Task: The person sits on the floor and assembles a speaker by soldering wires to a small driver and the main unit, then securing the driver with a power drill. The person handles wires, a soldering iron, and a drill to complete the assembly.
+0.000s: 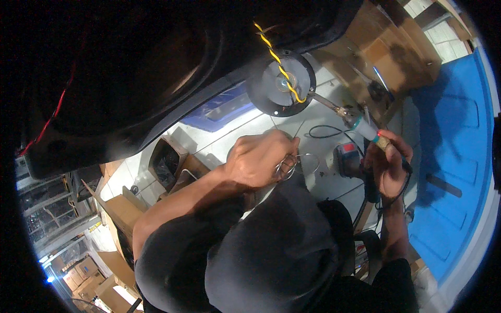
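Observation:
My right hand (389, 167) grips a soldering iron (364, 129) with a white and teal body and a red light. Its metal tip points left and up, at the rim of a round black speaker (261, 86); whether it touches is unclear. A twisted yellow-and-black wire (271, 49) hangs down across the speaker from the large black shell (172, 57) above. My left hand (258, 159) is closed round a loose coil of silvery wire that looks like solder (286, 168), just below the speaker. Part of the coil is hidden by the fingers.
A cardboard box (402, 52) with tools beside it stands at upper right. The blue moulded panel (451, 151) takes up the right side. Near my right hand sits a dark tool with a red patch (348, 159). A thin red wire (55, 112) hangs at far left.

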Action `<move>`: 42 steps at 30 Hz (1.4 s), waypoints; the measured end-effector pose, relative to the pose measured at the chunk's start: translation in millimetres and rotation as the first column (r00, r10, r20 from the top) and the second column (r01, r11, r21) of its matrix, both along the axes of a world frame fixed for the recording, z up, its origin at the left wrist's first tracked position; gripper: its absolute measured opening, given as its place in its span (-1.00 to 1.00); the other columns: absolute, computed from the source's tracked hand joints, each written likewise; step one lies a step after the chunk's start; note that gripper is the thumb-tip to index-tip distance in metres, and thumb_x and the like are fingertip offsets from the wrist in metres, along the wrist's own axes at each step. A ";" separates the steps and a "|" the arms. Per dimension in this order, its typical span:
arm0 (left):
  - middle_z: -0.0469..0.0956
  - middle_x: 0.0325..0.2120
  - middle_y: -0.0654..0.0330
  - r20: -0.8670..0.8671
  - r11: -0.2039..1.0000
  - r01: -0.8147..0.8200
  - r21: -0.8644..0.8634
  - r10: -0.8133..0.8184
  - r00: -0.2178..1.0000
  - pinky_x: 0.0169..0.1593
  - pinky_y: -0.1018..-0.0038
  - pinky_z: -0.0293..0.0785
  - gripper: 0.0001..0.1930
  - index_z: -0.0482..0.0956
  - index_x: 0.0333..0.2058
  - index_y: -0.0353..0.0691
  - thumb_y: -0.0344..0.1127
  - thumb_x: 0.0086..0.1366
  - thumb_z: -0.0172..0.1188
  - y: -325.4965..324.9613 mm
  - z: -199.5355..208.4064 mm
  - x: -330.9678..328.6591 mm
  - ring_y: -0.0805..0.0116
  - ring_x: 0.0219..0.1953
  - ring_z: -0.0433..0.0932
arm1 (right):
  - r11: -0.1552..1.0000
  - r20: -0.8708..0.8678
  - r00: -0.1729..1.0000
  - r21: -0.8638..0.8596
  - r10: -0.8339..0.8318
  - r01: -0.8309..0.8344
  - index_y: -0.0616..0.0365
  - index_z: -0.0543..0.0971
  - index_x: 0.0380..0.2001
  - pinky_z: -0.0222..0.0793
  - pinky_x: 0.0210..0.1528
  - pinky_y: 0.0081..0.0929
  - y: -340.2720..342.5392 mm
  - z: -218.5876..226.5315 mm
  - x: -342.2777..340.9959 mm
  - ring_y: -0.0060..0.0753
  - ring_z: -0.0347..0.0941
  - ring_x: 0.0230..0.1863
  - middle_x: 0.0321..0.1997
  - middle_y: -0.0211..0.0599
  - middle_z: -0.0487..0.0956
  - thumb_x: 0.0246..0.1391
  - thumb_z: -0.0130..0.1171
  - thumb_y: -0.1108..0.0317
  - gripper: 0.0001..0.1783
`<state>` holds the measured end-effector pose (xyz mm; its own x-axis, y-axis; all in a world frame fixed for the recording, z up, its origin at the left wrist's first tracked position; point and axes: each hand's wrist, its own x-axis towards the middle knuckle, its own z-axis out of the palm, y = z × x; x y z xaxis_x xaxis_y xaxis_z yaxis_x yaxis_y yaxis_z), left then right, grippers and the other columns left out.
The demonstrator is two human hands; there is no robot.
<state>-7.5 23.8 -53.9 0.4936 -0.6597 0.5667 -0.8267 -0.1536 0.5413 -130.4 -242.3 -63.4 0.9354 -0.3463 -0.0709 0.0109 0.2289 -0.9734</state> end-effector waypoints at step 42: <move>0.66 -0.29 0.04 -0.432 0.993 -0.121 -0.012 0.104 0.896 -0.16 0.47 0.57 -0.73 0.65 -0.17 -0.43 -0.59 0.11 0.34 48.6 10.1 1.6 0.28 -0.25 0.66 | 0.835 -0.271 0.957 0.499 -0.103 0.231 0.07 0.44 0.02 0.25 -0.36 -0.48 75.5 -21.3 -30.1 -0.44 0.37 -0.37 -0.39 -0.38 0.45 0.28 0.04 -0.05 -0.54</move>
